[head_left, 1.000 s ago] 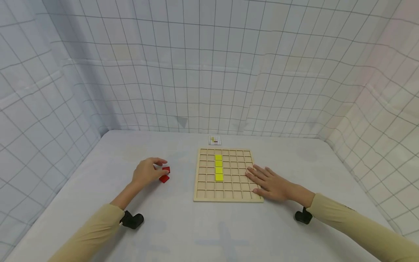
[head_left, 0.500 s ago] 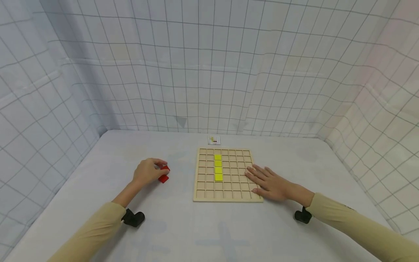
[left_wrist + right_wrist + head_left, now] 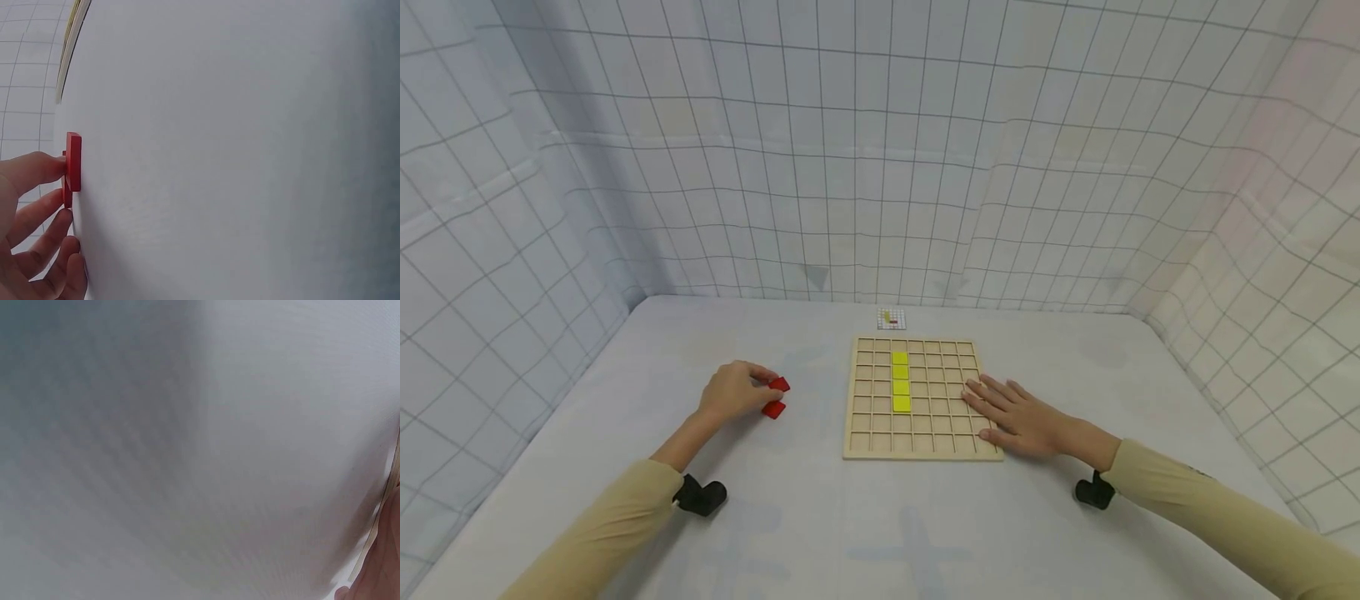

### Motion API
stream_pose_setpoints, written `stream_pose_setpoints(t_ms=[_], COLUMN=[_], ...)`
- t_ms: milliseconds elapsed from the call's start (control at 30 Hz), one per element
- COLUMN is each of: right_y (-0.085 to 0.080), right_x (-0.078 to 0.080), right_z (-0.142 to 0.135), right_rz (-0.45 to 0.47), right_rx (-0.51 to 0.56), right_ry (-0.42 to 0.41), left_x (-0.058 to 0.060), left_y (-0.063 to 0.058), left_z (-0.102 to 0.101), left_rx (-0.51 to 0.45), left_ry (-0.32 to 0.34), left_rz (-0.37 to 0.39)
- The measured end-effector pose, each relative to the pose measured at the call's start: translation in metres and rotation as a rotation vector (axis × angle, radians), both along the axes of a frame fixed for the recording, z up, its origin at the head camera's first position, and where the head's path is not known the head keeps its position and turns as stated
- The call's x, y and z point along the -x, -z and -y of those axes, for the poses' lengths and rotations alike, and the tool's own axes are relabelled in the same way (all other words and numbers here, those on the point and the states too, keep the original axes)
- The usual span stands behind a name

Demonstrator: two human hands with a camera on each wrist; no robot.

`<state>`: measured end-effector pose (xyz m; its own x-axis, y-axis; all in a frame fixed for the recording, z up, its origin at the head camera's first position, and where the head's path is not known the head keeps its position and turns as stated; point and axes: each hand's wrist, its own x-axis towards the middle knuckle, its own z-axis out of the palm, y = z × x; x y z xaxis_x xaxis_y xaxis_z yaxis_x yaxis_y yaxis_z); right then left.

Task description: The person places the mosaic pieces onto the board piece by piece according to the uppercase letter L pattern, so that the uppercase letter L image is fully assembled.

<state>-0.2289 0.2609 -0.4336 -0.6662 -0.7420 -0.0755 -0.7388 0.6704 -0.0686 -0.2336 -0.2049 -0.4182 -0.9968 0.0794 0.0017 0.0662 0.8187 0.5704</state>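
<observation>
On the left of the head view, my left hand [image 3: 733,392] pinches a small square red tile [image 3: 779,384] between thumb and fingers. A second red tile [image 3: 773,409] is right below the thumb, nearer to me. The left wrist view shows the thumb against the two red tiles [image 3: 74,162], which overlap there. My right hand [image 3: 1026,421] rests flat with fingers spread on the right edge of a wooden grid board [image 3: 922,456]. Several yellow tiles [image 3: 901,387] fill a column of cells left of the board's middle.
A small printed card [image 3: 891,319] with a coloured grid pattern lies behind the board. White gridded curtains [image 3: 880,167] enclose the white table [image 3: 805,533] at the back and sides. Black wrist cameras [image 3: 702,497] hang below both sleeves.
The far red tile has turned a little under my left fingers, and a gap now shows between the two red tiles. My right hand has stayed in place on the board.
</observation>
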Motion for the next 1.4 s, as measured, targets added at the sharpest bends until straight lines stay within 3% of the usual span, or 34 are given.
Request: stream_pose_setpoints(t_ms=[233, 533, 767, 1067, 1400], right_y=[0.001, 0.003, 0.009, 0.007, 0.001], right_x=[0.002, 0.003, 0.006, 0.003, 0.002], right_z=[-0.002, -0.003, -0.006, -0.005, -0.003], right_rz=[0.038, 0.042, 0.037, -0.006, 0.037], right_rx=[-0.024, 0.0, -0.005, 0.079, -0.007], right_ry=[0.02, 0.012, 0.022, -0.037, 0.006], left_x=[0.004, 0.008, 0.01, 0.012, 0.01], left_y=[0.002, 0.003, 0.003, -0.001, -0.002], left_z=[-0.002, -0.015, -0.04, -0.077, -0.116], left_rx=[0.012, 0.028, 0.002, -0.006, -0.061], left_ry=[0.008, 0.027, 0.035, 0.127, 0.212], left_rz=[-0.003, -0.073, -0.086, -0.121, -0.116])
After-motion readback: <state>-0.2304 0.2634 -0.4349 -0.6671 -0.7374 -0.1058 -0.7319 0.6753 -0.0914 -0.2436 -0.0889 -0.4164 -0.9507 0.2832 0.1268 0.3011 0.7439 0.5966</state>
